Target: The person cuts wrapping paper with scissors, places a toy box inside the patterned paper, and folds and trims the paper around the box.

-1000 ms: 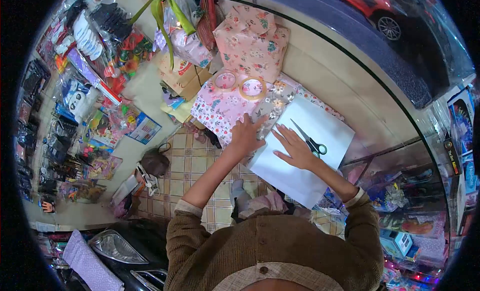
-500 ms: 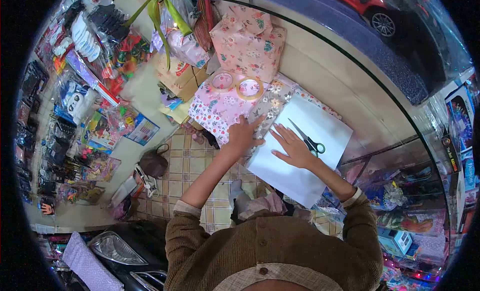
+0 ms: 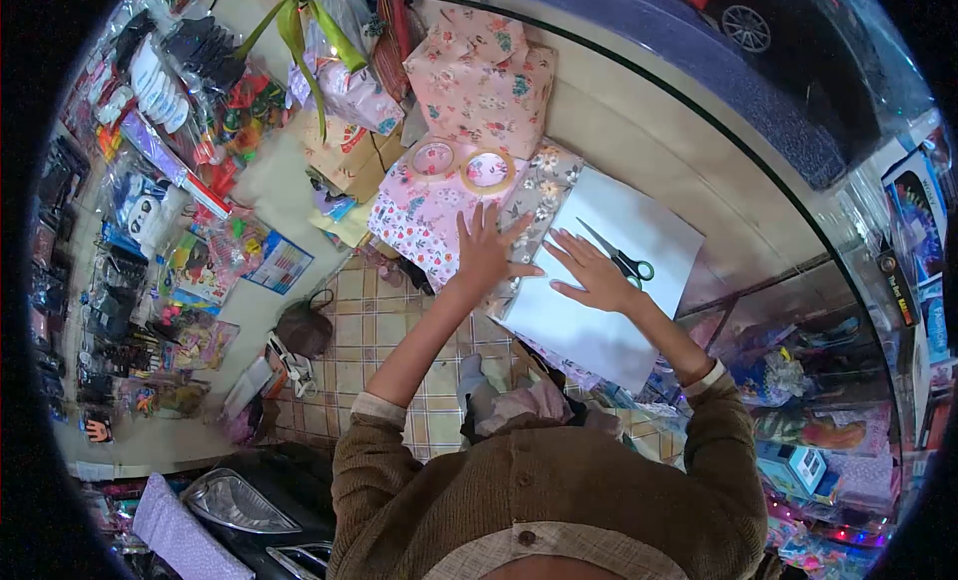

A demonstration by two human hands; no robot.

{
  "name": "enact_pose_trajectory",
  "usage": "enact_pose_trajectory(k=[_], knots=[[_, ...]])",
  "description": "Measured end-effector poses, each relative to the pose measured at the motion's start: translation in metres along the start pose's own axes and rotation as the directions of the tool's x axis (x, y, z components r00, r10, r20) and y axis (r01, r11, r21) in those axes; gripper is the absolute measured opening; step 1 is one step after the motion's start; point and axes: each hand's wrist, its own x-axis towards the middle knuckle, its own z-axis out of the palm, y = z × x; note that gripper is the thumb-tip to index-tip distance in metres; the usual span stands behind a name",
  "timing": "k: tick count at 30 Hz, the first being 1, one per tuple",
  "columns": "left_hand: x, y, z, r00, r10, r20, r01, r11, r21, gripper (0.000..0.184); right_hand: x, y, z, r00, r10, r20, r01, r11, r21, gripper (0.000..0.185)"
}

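While my left hand (image 3: 484, 259) rests with fingers spread wide over pink floral paper (image 3: 417, 227) and grey floral paper (image 3: 551, 173), my right lies flat on the white sheet (image 3: 587, 333), both gripping nothing. Just beside my right hand (image 3: 597, 281), scissors (image 3: 620, 258) lie on the sheet; beyond my left fingertips sits a yellowish tape roll (image 3: 487, 190).

Light falls brightest on the white sheet (image 3: 609, 331) beneath my right grip (image 3: 594, 273), washing it almost blank. Tiny coloured lights (image 3: 846, 536) glow at lower right. My wide view bows the table's (image 3: 679, 171) far edge into an arc, softens towards its rim and blackens at the corners.
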Motion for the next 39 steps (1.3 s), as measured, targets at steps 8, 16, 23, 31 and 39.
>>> enact_pose_trajectory(k=[8, 16, 23, 31, 39], knots=[[-0.010, -0.009, -0.014, 0.978, 0.182, -0.102, -0.194, 0.973, -0.125, 0.080, 0.000, 0.000, 0.002, 1.000, 0.002, -0.018, -0.002, 1.000, 0.001, 0.064], [-0.018, 0.007, -0.008, 0.998, -0.020, -0.062, 0.010, 0.989, -0.147, 0.056, 0.001, -0.002, 0.007, 0.999, 0.023, -0.032, -0.023, 1.000, -0.018, 0.064], [-0.012, -0.001, -0.004, 0.998, -0.030, -0.048, 0.022, 0.987, -0.158, 0.056, 0.001, -0.006, 0.010, 0.996, 0.046, -0.071, -0.048, 0.998, -0.027, 0.063], [-0.011, 0.003, -0.003, 0.954, 0.143, -0.265, -0.141, 0.990, 0.028, 0.048, 0.001, -0.008, 0.016, 0.994, 0.066, -0.091, -0.071, 0.996, -0.049, 0.063], [-0.019, 0.020, 0.006, 0.963, 0.171, -0.211, -0.158, 0.985, 0.074, 0.028, 0.001, -0.006, 0.014, 0.995, 0.068, -0.071, -0.069, 0.998, -0.013, 0.065]])
